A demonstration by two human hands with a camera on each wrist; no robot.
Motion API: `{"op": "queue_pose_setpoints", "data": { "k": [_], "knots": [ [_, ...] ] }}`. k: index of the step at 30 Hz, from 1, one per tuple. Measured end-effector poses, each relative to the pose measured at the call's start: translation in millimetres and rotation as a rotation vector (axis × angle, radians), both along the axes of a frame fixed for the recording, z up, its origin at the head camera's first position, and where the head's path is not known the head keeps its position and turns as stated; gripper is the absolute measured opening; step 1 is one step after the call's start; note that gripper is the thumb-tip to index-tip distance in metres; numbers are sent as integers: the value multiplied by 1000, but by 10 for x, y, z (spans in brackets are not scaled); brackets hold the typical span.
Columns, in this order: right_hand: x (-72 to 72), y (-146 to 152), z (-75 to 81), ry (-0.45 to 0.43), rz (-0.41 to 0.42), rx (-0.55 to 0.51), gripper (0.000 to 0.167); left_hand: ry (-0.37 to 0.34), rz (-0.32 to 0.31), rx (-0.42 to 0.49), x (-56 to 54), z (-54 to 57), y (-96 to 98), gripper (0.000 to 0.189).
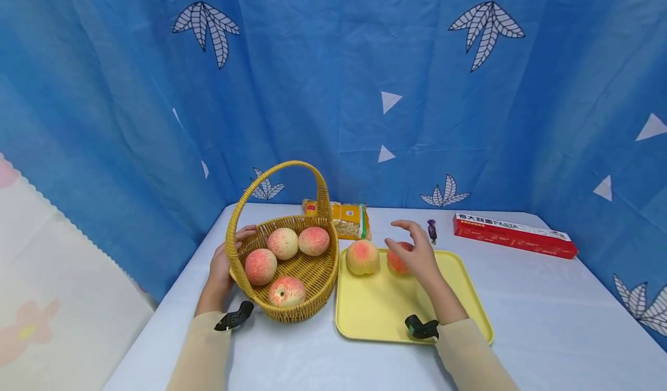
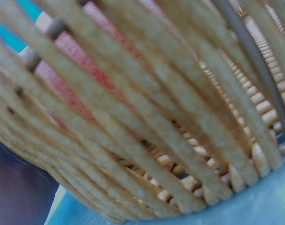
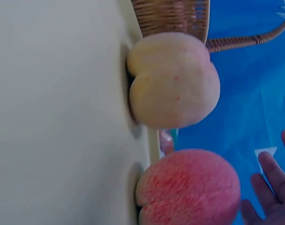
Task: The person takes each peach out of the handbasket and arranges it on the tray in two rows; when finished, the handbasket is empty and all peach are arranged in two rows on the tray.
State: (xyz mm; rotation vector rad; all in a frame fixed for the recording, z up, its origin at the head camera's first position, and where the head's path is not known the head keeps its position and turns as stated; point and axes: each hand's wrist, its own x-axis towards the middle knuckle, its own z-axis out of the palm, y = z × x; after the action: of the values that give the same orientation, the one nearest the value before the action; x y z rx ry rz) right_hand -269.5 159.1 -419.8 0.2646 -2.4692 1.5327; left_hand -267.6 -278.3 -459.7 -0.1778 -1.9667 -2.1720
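Observation:
My left hand [image 1: 221, 266] holds the left side of a wicker basket [image 1: 312, 306], its fingertips by the rim behind the handle. Several peaches, including a speckled one [image 1: 288, 291], lie in the basket. In the left wrist view the woven wall [image 2: 147, 117] fills most of the picture. My right hand [image 1: 418, 258] hovers over the yellow tray [image 1: 375, 315], thumb and fingers spread apart, close to a red peach [image 1: 397, 259] that it partly covers. To the left on the tray sits a paler peach [image 1: 362, 258]. Both peaches [image 3: 175, 79] show large in the right wrist view.
Behind the basket lies an orange pasta bag [image 1: 350, 220]. A small purple-wrapped candy [image 1: 432, 231] is beyond the tray. At the back right is a long red pasta box [image 1: 513, 237]. Blue curtain [image 1: 333, 90] hangs behind the white table [image 1: 292, 356].

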Motion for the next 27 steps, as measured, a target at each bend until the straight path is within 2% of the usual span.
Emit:
{"op": "queue_pose_setpoints", "data": {
  "k": [9,15,20,27],
  "knots": [
    [122,-224,134,46,80,39,46,-2,3,-7,8,14,-2,47],
    [220,-365,194,95,177,54,45,-3,6,-1,-2,23,6,47],
    [278,-492,229,93,265,46,46,-13,7,-2,1,33,4,46],
    [342,-637,227,48,326,32,47,-8,8,0,25,29,12,46]
  ]
}}
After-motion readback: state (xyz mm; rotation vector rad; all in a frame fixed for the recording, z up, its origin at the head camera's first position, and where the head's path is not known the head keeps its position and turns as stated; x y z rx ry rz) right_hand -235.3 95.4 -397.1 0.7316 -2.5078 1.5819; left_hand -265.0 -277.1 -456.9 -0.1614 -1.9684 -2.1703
